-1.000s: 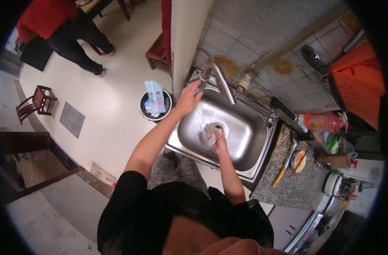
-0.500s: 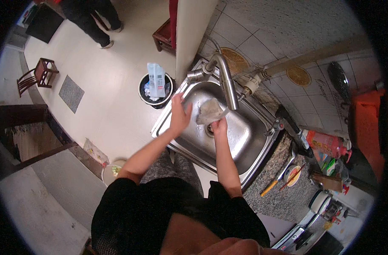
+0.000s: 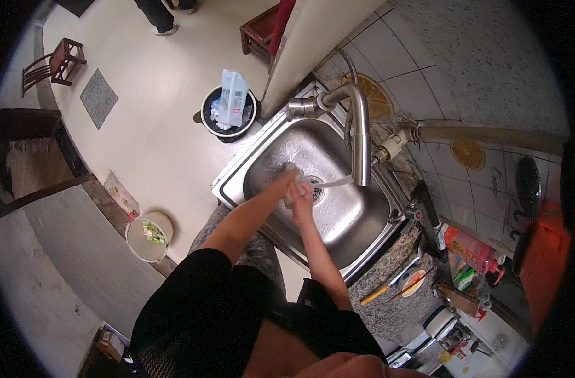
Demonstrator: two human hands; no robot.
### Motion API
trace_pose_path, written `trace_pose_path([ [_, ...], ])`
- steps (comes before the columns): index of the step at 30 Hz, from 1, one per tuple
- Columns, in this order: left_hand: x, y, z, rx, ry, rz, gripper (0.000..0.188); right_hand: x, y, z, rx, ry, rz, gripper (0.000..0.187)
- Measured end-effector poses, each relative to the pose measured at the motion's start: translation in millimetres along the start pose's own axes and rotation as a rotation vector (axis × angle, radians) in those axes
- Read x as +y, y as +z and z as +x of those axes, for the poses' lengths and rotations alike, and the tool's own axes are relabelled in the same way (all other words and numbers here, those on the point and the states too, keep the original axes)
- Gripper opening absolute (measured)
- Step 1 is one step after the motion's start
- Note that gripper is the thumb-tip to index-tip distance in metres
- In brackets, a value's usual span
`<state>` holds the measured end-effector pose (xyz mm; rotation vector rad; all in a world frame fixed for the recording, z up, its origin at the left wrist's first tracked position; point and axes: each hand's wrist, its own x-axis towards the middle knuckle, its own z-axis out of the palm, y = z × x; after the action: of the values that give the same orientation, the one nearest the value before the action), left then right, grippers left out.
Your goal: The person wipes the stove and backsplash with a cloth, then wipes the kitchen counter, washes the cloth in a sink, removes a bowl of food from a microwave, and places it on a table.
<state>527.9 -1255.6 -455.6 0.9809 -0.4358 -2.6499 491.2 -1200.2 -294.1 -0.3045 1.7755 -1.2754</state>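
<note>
Over the steel sink (image 3: pixel 338 236), my left hand (image 3: pixel 287 181) and my right hand (image 3: pixel 302 203) are together, both closed on a pale, wet dishcloth (image 3: pixel 291 167). Most of the cloth is bunched up and hidden by my fingers. From the spout of the metal tap (image 3: pixel 361 145), a thin stream of water (image 3: pixel 331 184) runs toward my hands. Below them, beside my right hand, the drain (image 3: pixel 313 187) shows.
Left of the sink stands a bin (image 3: pixel 205 116) with plastic bags. A bucket (image 3: pixel 167 234) holds green scraps. On the right counter lie a yellow-handled knife (image 3: pixel 377 295) and a small dish (image 3: pixel 414 281), near a red pump bottle (image 3: pixel 473 249). Another person's legs (image 3: pixel 158 14) show far off.
The cloth was spread from my right hand, with my left hand open and apart. Now both hands have come together and squeeze it into a bunch. My view has shifted.
</note>
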Motion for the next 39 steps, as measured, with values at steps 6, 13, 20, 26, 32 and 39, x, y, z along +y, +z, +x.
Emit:
trace_pose_path([
  [6,58,107,-81,0.350,-0.302,-0.193,0.035,-4,-19,62,0.140,-0.230,-0.581,0.025],
  [13,65,77,-61,-0.072,-0.162,-0.539,0.050,-13,-23,43,-0.119,-0.485,-0.761,0.021],
  [20,72,73,-70,0.209,-0.501,-0.568,0.045,-62,24,-41,-0.126,-0.579,-0.778,0.026],
  [26,86,130,-85,0.362,-0.227,0.060,0.040,14,-22,63,0.183,-0.316,-0.795,0.019],
  [32,50,94,-50,0.313,-0.123,0.064,0.044,-1,-19,60,-0.027,-0.286,-0.806,0.027],
  [39,32,70,-54,0.194,-0.250,-0.253,0.050,-25,19,-17,-0.150,-0.576,-0.706,0.034],
])
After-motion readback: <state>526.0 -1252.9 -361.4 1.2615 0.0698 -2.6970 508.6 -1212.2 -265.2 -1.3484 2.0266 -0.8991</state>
